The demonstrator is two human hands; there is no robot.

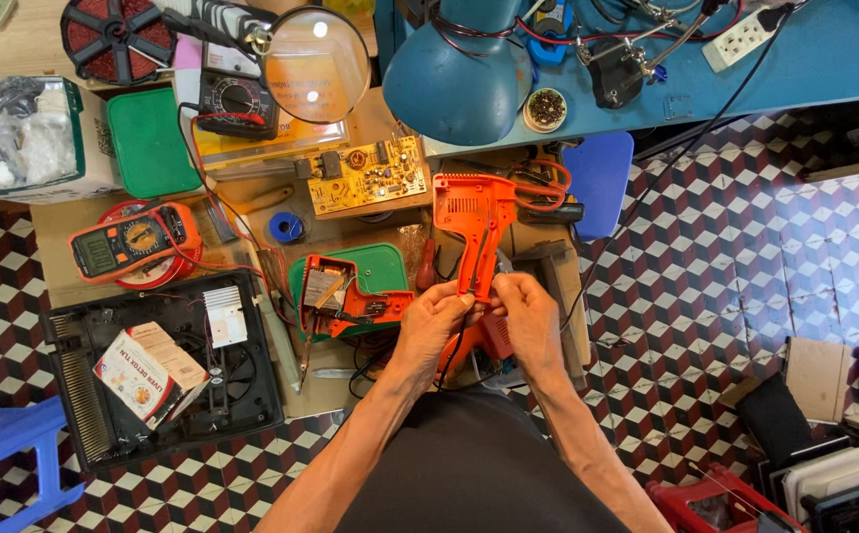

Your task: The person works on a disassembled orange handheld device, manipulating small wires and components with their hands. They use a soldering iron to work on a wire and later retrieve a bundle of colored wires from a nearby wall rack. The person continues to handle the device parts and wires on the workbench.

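An orange plastic housing shell (477,229), pistol-shaped, stands on end near the middle of the low bench, its broad body far and its narrow grip pointing near. The hollow inner side faces up, showing ribs and screw posts. Red wires curl at its right shoulder.

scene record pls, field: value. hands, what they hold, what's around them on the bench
left hand: left hand pinches the grip end of the orange plastic pistol-shaped tool shell
right hand: right hand grips the same end from the other side
shell pose: raised above the bench, barrel end away from the person
beside left hand: opened orange tool half with exposed innards, lying on a green plastic lid
further back: yellow circuit board, orange multimeter
overhead: round magnifier lens, blue lamp shade
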